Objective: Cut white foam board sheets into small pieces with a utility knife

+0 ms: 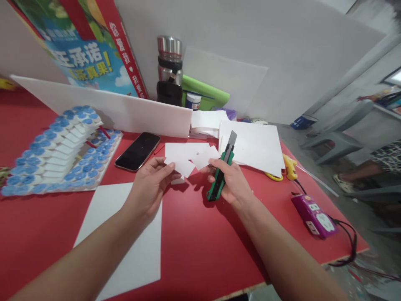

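Note:
Above the middle of the red table [194,234], my left hand [152,184] pinches a small white card piece [182,166] between thumb and fingers. A second small white card piece [203,158] is pinched at the fingertips of my right hand [230,177]. That same hand also holds a green and black utility knife [221,175], its blade out and pointing up and away. The two pieces nearly meet between my hands. Behind them lies a white card strip [188,146] on the table. Under my left forearm is a large white sheet [134,255].
A blue-and-white craft model with steps [65,152] and a black phone [138,151] are at left. White sheets [253,144] lie at back right, near a yellow glue gun [290,166]. A purple power strip [314,217] sits by the right edge. A steel flask [169,58] stands behind.

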`<state>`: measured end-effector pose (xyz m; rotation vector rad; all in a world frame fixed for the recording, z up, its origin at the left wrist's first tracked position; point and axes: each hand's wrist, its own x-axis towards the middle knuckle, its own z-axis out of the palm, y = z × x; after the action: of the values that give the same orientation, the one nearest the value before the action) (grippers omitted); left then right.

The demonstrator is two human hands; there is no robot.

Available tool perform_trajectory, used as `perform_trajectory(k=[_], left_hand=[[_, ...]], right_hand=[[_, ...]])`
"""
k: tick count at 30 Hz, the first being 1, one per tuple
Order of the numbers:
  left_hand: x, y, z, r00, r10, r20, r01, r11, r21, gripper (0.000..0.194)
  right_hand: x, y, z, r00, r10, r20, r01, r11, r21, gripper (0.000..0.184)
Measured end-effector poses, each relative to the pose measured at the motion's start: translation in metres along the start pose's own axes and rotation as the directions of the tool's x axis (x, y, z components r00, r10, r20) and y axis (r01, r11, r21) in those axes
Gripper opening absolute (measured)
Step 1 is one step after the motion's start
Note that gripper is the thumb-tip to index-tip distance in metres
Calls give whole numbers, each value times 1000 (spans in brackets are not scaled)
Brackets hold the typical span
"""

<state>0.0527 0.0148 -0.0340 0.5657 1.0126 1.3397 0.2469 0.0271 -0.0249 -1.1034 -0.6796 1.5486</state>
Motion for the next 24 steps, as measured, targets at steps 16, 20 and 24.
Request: perform_trajectory(k=[16, 20, 24], left_hand=[[0, 4, 0, 996, 83, 42, -86, 993, 76, 44], [-4, 1, -1, 979, 122, 163, -162, 952, 261, 42], [-10, 2, 1, 971, 165, 172, -216, 915, 340, 42]], right_hand=[[-7, -8, -1, 984, 46, 174, -16, 985, -173, 39], [-8, -6, 0, 977, 51, 205, 9, 960, -281, 38], [-12, -1, 3, 965, 97, 242, -17, 950, -313, 39]])
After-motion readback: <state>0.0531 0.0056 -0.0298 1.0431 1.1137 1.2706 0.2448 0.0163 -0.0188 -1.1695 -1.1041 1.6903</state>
